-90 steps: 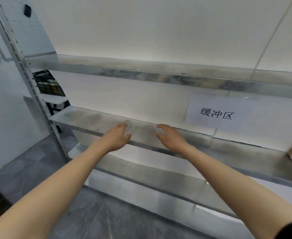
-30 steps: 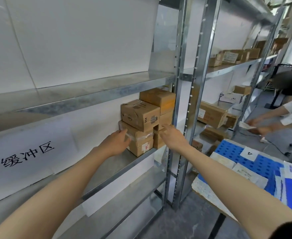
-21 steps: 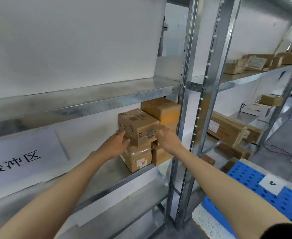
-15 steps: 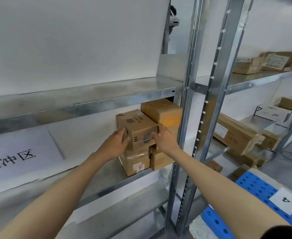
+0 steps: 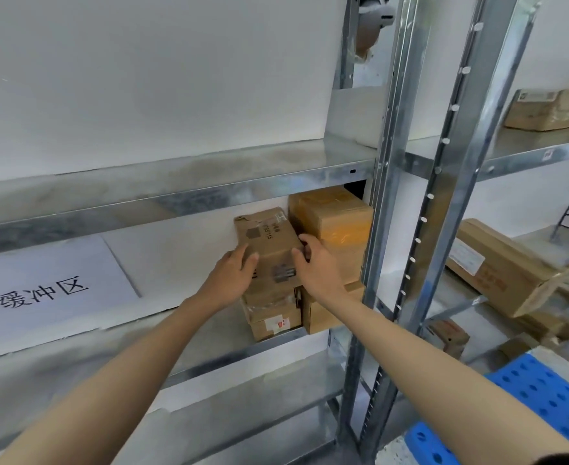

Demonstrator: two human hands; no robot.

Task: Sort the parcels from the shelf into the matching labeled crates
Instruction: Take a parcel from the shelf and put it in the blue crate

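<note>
At the right end of the shelf (image 5: 209, 347), the left hand (image 5: 231, 276) wraps the top box (image 5: 269, 250) at its left corner, fingers together. The right hand (image 5: 313, 266) curls round its right edge. The box sits on the stack, not yet lifted, so sorting has barely begun. The blue crate (image 5: 538, 397), only partly in view, may be its destination.

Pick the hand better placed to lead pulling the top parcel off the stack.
Left, marginally. The left hand holds the top parcel on its open side, bare shelf beside it. The right hand is wedged between the parcel and the orange-taped box, close to the upright. Both grip it.
</note>
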